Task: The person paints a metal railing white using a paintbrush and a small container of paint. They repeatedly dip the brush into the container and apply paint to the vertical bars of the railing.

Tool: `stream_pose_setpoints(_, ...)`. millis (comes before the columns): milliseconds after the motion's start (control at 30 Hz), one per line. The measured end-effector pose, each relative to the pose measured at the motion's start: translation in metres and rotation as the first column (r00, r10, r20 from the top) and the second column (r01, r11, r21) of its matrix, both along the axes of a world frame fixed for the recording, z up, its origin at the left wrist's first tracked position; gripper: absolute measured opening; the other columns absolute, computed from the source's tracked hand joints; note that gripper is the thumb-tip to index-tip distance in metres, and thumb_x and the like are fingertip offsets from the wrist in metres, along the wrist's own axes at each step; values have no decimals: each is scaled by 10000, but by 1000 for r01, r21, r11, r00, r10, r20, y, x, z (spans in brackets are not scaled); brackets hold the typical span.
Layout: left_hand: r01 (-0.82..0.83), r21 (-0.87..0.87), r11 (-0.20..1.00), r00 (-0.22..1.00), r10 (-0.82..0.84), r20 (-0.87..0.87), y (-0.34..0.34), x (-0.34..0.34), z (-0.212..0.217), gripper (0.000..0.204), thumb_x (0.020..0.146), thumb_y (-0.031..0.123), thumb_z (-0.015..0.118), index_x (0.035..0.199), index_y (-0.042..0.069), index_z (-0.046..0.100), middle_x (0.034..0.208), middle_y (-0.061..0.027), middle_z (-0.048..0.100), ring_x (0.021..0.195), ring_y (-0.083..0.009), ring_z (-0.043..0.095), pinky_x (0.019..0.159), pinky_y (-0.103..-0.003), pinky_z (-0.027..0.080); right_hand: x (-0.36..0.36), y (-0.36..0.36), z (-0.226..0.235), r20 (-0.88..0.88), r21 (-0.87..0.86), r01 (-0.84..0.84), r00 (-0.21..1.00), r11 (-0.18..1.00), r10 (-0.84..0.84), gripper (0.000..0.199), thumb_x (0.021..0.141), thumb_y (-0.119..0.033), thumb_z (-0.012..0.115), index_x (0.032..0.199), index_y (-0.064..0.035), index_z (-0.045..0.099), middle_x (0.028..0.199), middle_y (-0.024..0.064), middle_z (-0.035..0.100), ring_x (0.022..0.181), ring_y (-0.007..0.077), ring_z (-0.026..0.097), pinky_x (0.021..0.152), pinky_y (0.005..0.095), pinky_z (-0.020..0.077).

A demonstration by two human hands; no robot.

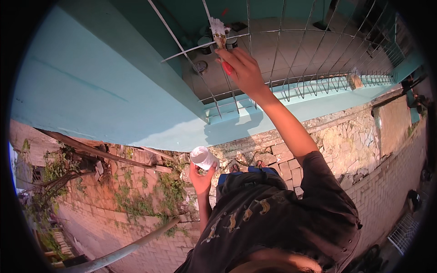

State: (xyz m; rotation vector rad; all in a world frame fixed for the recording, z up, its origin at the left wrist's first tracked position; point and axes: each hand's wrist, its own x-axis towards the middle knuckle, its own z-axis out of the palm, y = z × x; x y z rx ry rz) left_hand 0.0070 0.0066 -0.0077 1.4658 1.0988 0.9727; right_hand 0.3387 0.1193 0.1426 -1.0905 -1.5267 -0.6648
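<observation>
My right hand (243, 73) reaches up to the metal window grille (300, 32), closed around the red handle of a paintbrush (219, 34). White paint coats the bristles, which lie against a bar near the grille's left end. Bars close to the brush look white, while those farther right look darker grey. Lower down, in front of the blue-green wall, my left hand (201, 179) grips a white paint cup (203, 157) with its mouth facing up. White smears mark the cup's side. How much paint is inside I cannot tell.
A blue-green pillar (114, 91) stands left of the grille, above a ledge (291, 111). Behind the bars, paint cans (205, 45) sit on a floor. Below lie broken paving (287, 164), weeds (136, 198) and a grey pole (132, 243). A white metal rack (404, 233) is at lower right.
</observation>
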Motion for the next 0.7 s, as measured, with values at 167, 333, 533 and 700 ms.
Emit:
stream_pose_setpoints(167,5,4,1000,1000,-5,23,-2,3,7,584,809,39,835,1327,-9,569,1220,-104,660,1118,-200,638,974,-357,506,-21,-9,-8,97,-76,-56,993,996,63,398,824,-111,809,1189,-85,652,838,46,649,753,210,631,660,338,548)
stream_pose_setpoints(333,-9,-8,1000,1000,9,9,-1,0,-2,594,809,37,834,1335,-8,561,1227,-103,658,1130,-201,635,991,-362,502,4,-7,-7,-340,-47,-242,916,969,212,326,898,-55,734,1218,-49,670,930,83,747,792,209,710,725,310,566)
stream_pose_setpoints(533,-72,4,997,996,71,58,-2,1,-3,533,795,74,844,1270,10,610,1152,-83,692,1065,-176,651,958,-338,494,19,-2,-3,-490,75,-122,860,990,143,292,930,-8,684,1220,-48,674,938,97,772,824,182,736,789,298,575)
stream_pose_setpoints(700,-90,-5,996,995,91,31,-3,0,-3,532,791,88,852,1258,11,610,1141,-80,692,1055,-173,652,947,-335,496,2,6,-17,-221,10,-93,971,996,93,345,898,9,698,1231,-69,656,945,99,731,807,240,703,708,330,564)
